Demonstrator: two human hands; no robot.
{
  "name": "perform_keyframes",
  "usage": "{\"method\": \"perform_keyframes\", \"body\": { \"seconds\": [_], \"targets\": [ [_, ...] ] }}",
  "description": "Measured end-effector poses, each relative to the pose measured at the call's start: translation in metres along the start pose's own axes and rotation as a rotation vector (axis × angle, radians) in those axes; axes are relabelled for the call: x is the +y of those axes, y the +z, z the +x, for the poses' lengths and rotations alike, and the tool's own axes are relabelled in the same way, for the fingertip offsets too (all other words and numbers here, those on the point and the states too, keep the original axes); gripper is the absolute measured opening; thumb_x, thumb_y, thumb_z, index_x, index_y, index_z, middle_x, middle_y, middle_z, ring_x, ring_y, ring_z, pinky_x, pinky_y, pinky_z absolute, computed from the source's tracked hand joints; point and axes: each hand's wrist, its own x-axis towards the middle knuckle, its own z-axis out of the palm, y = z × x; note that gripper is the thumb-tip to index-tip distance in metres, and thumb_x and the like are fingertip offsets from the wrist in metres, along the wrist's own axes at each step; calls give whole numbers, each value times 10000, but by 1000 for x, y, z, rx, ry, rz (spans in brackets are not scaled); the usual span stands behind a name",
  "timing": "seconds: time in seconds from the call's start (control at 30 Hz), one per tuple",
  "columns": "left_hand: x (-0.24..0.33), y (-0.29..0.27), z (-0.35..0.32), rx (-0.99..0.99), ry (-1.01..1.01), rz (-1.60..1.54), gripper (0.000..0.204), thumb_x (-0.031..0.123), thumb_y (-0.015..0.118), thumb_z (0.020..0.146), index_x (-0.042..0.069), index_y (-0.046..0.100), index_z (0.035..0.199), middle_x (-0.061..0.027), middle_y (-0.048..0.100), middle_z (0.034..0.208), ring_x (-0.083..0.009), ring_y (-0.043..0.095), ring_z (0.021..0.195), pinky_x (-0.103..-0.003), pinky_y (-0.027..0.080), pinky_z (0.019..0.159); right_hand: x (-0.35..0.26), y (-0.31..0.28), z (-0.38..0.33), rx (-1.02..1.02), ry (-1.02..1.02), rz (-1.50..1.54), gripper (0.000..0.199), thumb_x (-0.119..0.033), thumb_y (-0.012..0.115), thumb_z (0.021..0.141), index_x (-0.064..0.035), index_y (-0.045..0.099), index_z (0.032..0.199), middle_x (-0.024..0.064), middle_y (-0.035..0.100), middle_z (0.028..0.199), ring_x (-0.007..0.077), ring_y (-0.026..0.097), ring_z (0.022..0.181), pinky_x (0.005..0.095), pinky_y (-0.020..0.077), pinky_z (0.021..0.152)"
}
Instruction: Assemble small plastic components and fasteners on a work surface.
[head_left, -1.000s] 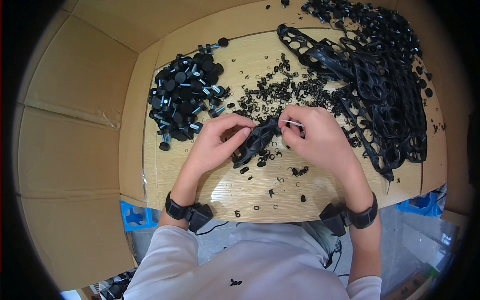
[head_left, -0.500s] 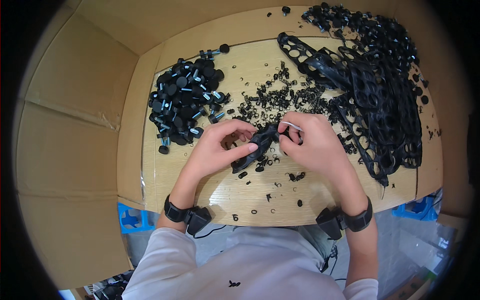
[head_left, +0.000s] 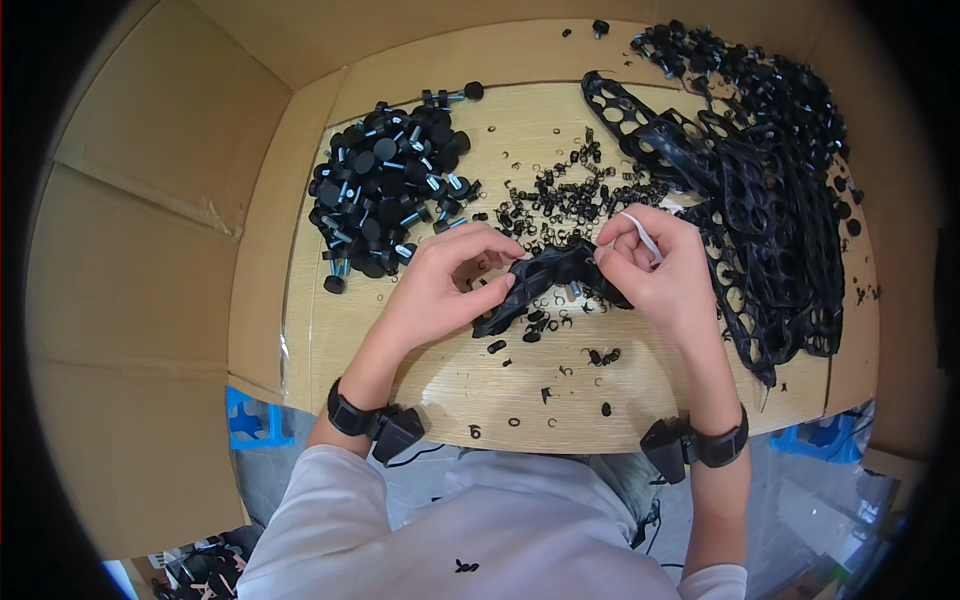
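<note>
A twisted black rubber strip (head_left: 545, 272) with a web-like moulded form hangs between my hands, above the near-middle of the table. My left hand (head_left: 450, 277) is closed on its left part, thumb in front. My right hand (head_left: 655, 262) is pinched at its right end, and a thin curved white piece (head_left: 648, 240) lies across those fingers. A metal stud (head_left: 574, 290) shows under the strip's middle. What my right fingertips press on is partly hidden. Small black rings and scraps (head_left: 560, 200) lie beyond and below my hands.
Black round-headed threaded feet (head_left: 385, 185) are heaped at the left. Holed black rubber sheets (head_left: 775, 225) pile up at the right, with more studded black pieces (head_left: 770, 85) behind them. Cardboard walls (head_left: 140, 250) enclose the table (head_left: 450, 385).
My right hand has moved right and slightly up, away from my left. More of the strip is exposed between them, and the stud has come into sight. The whole view has shifted slightly.
</note>
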Motion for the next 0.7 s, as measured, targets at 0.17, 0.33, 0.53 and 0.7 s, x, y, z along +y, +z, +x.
{"method": "perform_keyframes", "body": {
  "seconds": [0.17,0.33,0.53,0.7],
  "targets": [
    [19,3,2,44,219,167,212,58,681,743,19,653,949,-102,625,956,-259,611,912,-337,484,801,2,3,0,-64,-8,126,71,-58,659,765,-10,614,737,-78,478,585,-17,379,518,176,284,455],
    [42,16,15,-33,321,283,280,193,720,757,35,644,974,-112,609,968,-295,605,892,-367,478,777,9,4,0,-94,-28,257,81,-72,674,778,-18,619,752,-69,508,621,-12,401,541,170,298,475],
    [42,37,28,-84,328,406,536,356,778,701,10,622,1078,-135,590,980,-302,575,897,-387,472,776,2,4,3,-121,53,493,81,-81,671,792,-18,621,797,-53,534,654,-9,428,582,173,318,508],
    [45,36,29,-125,255,487,413,280,756,692,-13,634,956,-118,585,931,-292,554,901,-404,451,822,5,4,2,-107,36,474,77,-61,663,790,-15,617,831,-53,535,660,2,450,604,168,324,516]
  ]
}}
